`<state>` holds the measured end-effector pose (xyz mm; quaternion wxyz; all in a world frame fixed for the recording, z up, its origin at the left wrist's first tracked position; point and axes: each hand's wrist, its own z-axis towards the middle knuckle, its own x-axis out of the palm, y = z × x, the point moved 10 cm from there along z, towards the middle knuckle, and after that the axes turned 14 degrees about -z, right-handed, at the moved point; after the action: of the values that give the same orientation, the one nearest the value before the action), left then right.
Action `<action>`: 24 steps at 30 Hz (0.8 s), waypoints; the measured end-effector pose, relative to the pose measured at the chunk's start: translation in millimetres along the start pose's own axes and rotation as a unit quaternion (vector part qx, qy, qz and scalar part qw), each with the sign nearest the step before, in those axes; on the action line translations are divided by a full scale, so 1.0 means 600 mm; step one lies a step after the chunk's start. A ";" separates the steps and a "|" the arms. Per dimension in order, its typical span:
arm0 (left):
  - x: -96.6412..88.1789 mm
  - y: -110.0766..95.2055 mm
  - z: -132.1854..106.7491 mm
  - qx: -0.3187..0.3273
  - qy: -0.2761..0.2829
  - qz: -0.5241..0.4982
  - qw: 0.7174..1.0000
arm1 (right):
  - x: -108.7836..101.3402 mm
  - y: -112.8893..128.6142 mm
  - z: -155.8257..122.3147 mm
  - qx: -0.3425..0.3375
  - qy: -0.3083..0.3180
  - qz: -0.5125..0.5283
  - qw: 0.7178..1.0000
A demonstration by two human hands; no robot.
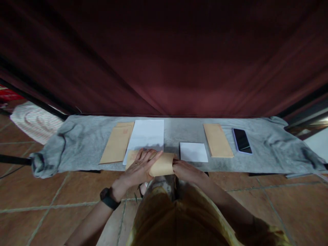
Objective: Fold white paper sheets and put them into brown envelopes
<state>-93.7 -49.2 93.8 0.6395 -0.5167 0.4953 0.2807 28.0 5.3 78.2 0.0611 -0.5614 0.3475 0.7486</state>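
One oblong tan paper envelope (pixel 165 166) overhung a grey fabric cover (pixel 183 130) beneath the spread left hand (pixel 140 166), the right hand (pixel 188 171), grip unseen, apparently partway inside, while a white paper rectangle (pixel 194 152) lay untouched

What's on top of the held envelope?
The left hand lies across the envelope, so the surface beneath its palm is hidden. The right hand meets the envelope's right end.

The left hand (pixel 144 164) is clasping a tan envelope (pixel 164 164), while the right hand (pixel 186 170) is meeting its right end, fingers hidden. On the grey cloth (pixel 184 131), a large white sheet (pixel 149 133) is lying beside brown envelopes (pixel 116 143); a smaller white paper (pixel 194 152), another envelope stack (pixel 218 140) and a phone (pixel 242 140) are resting rightward.
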 end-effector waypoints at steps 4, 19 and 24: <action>-0.012 0.053 0.009 -0.049 0.015 -0.035 0.998 | -0.015 -0.027 -0.030 -0.020 0.016 0.050 0.998; 0.019 0.171 0.066 -0.123 0.106 -0.027 0.986 | 0.010 -0.162 -0.128 0.055 -0.059 -0.220 0.972; 0.032 0.182 0.058 -0.131 0.108 -0.021 0.985 | 0.028 -0.152 -0.134 0.051 -0.054 -0.244 0.967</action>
<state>-170.4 14.2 33.5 0.5151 -0.6336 0.5090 0.2722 129.9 21.8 12.1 0.2887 -0.5842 0.2341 0.7215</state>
